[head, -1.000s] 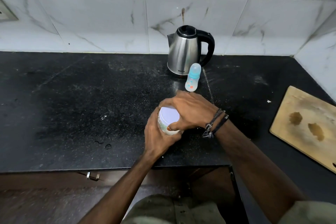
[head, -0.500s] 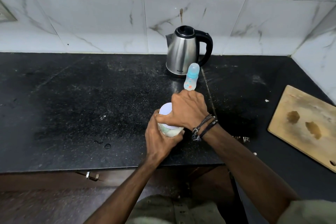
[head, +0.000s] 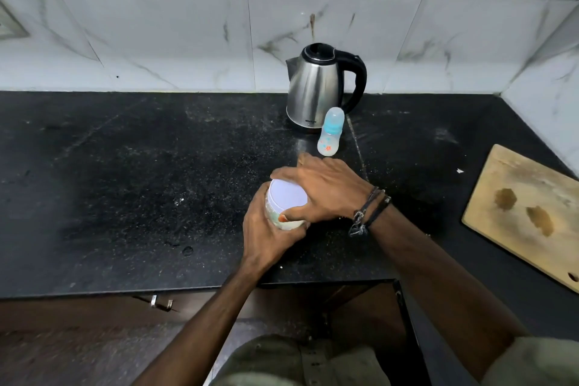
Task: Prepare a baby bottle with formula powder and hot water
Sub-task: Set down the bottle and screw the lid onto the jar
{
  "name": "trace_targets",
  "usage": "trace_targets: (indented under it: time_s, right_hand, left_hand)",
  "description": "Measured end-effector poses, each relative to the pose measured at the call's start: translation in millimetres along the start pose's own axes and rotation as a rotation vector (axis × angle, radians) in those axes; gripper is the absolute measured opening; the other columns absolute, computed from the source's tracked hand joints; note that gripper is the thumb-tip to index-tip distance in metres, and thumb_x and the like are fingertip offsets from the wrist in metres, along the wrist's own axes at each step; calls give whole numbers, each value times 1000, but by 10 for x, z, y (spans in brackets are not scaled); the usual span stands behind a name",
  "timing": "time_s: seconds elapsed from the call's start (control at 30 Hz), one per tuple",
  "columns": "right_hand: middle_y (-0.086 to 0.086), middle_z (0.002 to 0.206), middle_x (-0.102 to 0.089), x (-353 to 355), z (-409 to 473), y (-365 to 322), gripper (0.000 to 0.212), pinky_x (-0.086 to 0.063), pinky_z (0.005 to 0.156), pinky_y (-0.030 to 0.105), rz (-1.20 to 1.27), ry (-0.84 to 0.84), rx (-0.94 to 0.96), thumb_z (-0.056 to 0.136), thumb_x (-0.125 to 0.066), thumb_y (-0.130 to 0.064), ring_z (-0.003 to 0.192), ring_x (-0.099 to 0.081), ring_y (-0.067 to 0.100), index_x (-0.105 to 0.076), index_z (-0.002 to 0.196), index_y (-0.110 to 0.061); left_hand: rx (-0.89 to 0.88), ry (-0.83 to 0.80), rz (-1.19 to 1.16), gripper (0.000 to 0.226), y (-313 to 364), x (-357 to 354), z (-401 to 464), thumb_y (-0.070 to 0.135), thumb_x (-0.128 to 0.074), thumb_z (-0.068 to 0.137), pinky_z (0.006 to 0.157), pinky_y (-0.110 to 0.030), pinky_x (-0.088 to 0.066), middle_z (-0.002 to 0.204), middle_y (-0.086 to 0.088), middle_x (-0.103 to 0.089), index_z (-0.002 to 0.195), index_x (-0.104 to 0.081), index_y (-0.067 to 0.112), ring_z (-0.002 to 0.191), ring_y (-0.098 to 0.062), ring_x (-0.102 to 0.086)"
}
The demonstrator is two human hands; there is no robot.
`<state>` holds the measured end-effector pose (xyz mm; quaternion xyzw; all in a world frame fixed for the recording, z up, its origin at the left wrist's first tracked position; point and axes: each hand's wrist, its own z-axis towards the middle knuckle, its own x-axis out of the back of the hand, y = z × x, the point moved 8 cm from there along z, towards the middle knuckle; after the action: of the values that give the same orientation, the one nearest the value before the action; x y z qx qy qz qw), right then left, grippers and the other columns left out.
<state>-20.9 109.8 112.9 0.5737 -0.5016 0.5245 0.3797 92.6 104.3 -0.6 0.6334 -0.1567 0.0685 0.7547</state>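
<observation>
A round formula powder jar point(head: 283, 222) with a pale lid point(head: 287, 196) stands near the front of the black counter point(head: 125, 182). My left hand point(head: 266, 235) wraps around the jar's body from the near side. My right hand point(head: 322, 189) grips the lid from the right, fingers curled over its far rim and thumb on its near edge. A small baby bottle point(head: 330, 131) with a blue collar and clear cap stands upright just behind my hands. A steel electric kettle point(head: 316, 86) with a black handle stands behind the bottle, against the wall.
A wooden cutting board point(head: 526, 216) lies on the counter at the right. Marble tiles line the back and right walls. The counter's front edge runs just below my hands, with a cabinet handle point(head: 161, 302) under it at the left.
My right hand has shifted on the lid, which shows more now than half a second ago. The jar stays in my left hand at the same spot.
</observation>
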Motion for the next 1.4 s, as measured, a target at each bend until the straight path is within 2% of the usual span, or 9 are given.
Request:
trace_targets:
  time_s: [0.1, 0.37, 0.73, 0.8, 0.87, 0.93, 1.0, 1.27, 1.4]
  right_hand:
    - [-5, 95, -38, 38, 25, 42, 74, -32, 72, 33, 22, 90, -45, 63, -70, -69, 94, -58, 26, -48, 129, -44]
    - [6, 97, -59, 65, -21, 56, 75, -44, 71, 35, 52, 346, -227, 61, -65, -78, 88, -63, 31, -61, 106, -18]
    - [8, 75, -65, 105, -39, 15, 77, -30, 54, 30, -62, 353, -385, 73, -35, -92, 60, -53, 27, -33, 57, -17]
    - [9, 83, -67, 128, -51, 63, 75, -30, 57, 31, -72, 289, -356, 78, -30, -89, 64, -50, 27, -41, 60, -17]
    - [13, 104, -66, 152, -36, 89, 72, -37, 65, 34, -47, 211, -270, 83, -36, -82, 88, -60, 32, -58, 91, -14]
    - [14, 121, -57, 134, -8, 43, 71, -44, 78, 40, -6, 68, -178, 85, -53, -70, 110, -57, 35, -44, 134, -19]
    - [14, 124, -54, 102, 21, -28, 73, -46, 83, 40, -21, -32, -125, 85, -64, -58, 111, -57, 34, -34, 144, -28]
    - [9, 91, -70, 262, 13, 1, 65, -31, 61, 32, -120, 337, -309, 86, -39, -78, 78, -63, 28, -61, 80, -17]
    - [10, 88, -70, 191, 19, 82, 74, -31, 60, 32, -135, 354, -367, 92, -26, -74, 79, -64, 28, -66, 81, -13]
  left_hand:
    - [10, 7, -16, 95, 9, 1, 56, 39, -92, 48, 95, -46, -57, 123, 3, -69, 134, -54, 28, 114, -18, -66]
    - [26, 61, -58, 87, 82, 13, 38, 38, -88, 49, 88, -44, -60, 116, 7, -71, 129, -56, 40, 107, -13, -69]
    - [96, 53, 34, 87, 98, -105, -26, 61, -76, 55, 91, -50, -57, 116, -1, -69, 128, -57, 17, 108, -21, -67]
    - [86, 43, 48, 87, 101, -102, -6, 60, -79, 54, 91, -50, -57, 115, 0, -69, 127, -57, 18, 107, -22, -67]
    - [63, 37, 52, 84, 138, -104, 28, 53, -83, 52, 89, -50, -57, 115, 2, -69, 126, -57, 20, 106, -22, -67]
    - [45, 28, 55, 84, 163, -97, 72, 45, -85, 50, 86, -49, -57, 113, 5, -69, 126, -56, 25, 105, -22, -67]
    - [45, 42, 39, 89, 152, -63, 95, 43, -85, 47, 87, -50, -57, 115, 5, -69, 129, -53, 30, 107, -22, -67]
    - [75, 68, 19, 86, 168, -108, 85, 54, -84, 55, 92, -48, -56, 119, 6, -69, 131, -55, 25, 111, -17, -66]
    - [49, 66, 22, 92, 171, -80, 97, 53, -86, 57, 100, -47, -54, 130, 9, -67, 139, -52, 30, 120, -15, -63]
